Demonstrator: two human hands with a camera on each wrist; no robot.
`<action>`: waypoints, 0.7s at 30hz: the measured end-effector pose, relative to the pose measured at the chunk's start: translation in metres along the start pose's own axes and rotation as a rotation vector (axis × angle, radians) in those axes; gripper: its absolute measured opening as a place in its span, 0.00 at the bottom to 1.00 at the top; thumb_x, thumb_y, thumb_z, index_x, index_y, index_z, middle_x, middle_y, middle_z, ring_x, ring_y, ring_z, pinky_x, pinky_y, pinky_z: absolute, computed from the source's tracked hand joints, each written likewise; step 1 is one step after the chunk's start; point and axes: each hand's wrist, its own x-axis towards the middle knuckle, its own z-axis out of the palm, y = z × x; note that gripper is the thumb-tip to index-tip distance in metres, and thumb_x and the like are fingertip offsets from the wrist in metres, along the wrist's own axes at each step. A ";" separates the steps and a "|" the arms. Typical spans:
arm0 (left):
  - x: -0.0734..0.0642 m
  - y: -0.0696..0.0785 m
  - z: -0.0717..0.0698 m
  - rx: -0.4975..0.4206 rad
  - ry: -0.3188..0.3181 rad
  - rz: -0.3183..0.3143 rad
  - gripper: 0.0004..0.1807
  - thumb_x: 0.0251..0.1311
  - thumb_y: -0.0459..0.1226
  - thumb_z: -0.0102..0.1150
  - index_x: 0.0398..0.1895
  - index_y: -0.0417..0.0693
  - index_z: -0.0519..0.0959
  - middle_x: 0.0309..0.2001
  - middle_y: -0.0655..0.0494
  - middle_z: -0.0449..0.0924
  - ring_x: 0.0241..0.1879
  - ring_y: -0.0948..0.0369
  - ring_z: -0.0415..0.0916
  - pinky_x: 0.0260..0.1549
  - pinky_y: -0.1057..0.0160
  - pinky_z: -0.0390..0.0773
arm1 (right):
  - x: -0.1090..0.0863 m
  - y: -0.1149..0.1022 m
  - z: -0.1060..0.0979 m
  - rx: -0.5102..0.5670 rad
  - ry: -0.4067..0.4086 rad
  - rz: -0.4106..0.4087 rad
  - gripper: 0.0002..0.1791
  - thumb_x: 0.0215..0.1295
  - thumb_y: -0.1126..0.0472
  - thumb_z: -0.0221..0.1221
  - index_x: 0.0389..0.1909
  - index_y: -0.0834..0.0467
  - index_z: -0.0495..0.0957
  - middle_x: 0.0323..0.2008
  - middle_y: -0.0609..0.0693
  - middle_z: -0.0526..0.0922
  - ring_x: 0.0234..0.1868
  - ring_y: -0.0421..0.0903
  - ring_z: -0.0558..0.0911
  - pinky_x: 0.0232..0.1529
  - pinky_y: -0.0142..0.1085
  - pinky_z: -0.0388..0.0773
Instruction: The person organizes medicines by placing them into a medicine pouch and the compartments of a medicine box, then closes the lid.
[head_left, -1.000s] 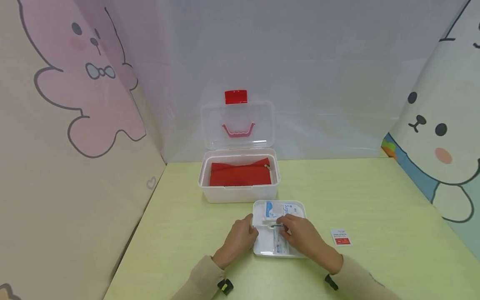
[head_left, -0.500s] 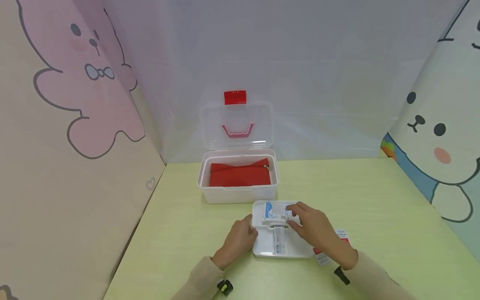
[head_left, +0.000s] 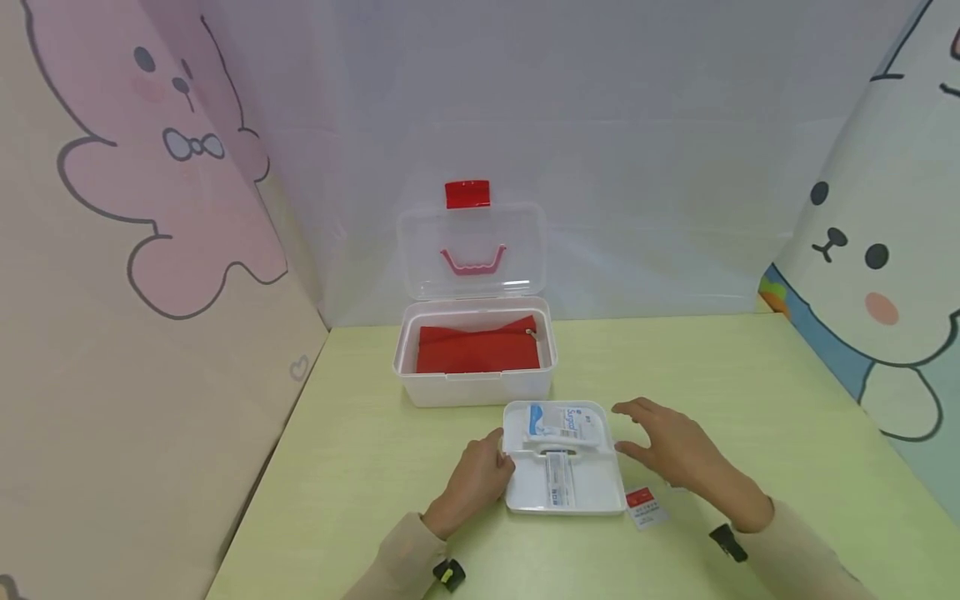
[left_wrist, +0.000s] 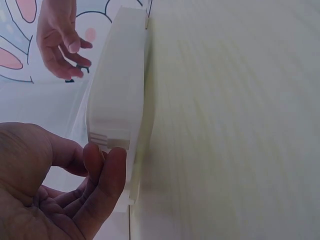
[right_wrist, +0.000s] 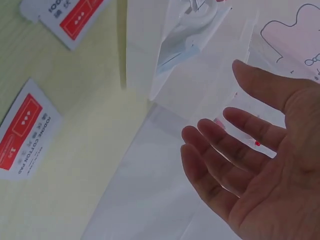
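A white divided tray (head_left: 600, 492) lies on the table. Its rear part holds a flat white-and-blue packet (head_left: 562, 422) with "Surgical" lettering; a long clear packet (head_left: 558, 481) lies in front. A white ring-like item (right_wrist: 200, 19) shows inside the tray in the right wrist view. My left hand (head_left: 475, 477) grips the tray's left wall, thumb and fingertips on it in the left wrist view. To the tray's right, my right hand (head_left: 678, 450) hovers with fingers spread, holding nothing. Two iodine cotton pad packets lie below it, one packet (head_left: 647, 507) beside the tray's front right corner.
Behind the tray stands a white box (head_left: 480, 389) with its clear lid (head_left: 472, 229) raised. A red zipped pouch (head_left: 477, 352) sits in the box. Cartoon-printed sheets (head_left: 862, 250) rise around the back and sides of the pale green table (head_left: 360, 433).
My right hand has let go of a small thing pinched over the tray and moved right, off the tray. A packet beside the tray has come into view. My left hand has stayed.
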 end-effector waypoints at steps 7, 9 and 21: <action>0.001 -0.001 0.000 -0.002 0.011 0.024 0.29 0.63 0.34 0.52 0.66 0.28 0.66 0.13 0.61 0.67 0.12 0.67 0.66 0.14 0.68 0.66 | -0.009 0.009 -0.006 -0.011 -0.105 0.013 0.28 0.53 0.54 0.71 0.56 0.57 0.78 0.55 0.55 0.81 0.49 0.55 0.83 0.46 0.51 0.81; 0.001 -0.001 -0.001 -0.001 0.012 0.021 0.29 0.63 0.34 0.53 0.66 0.28 0.66 0.13 0.61 0.67 0.12 0.67 0.66 0.14 0.68 0.66 | -0.012 0.011 -0.005 -0.003 -0.141 0.006 0.28 0.52 0.54 0.72 0.55 0.57 0.78 0.54 0.55 0.81 0.49 0.55 0.83 0.46 0.50 0.81; 0.000 -0.001 0.001 0.001 -0.009 0.007 0.29 0.65 0.35 0.52 0.67 0.29 0.65 0.13 0.60 0.66 0.14 0.65 0.67 0.16 0.67 0.67 | -0.026 0.018 0.008 0.019 -0.261 -0.036 0.24 0.48 0.56 0.74 0.48 0.56 0.81 0.47 0.48 0.82 0.47 0.50 0.82 0.46 0.47 0.81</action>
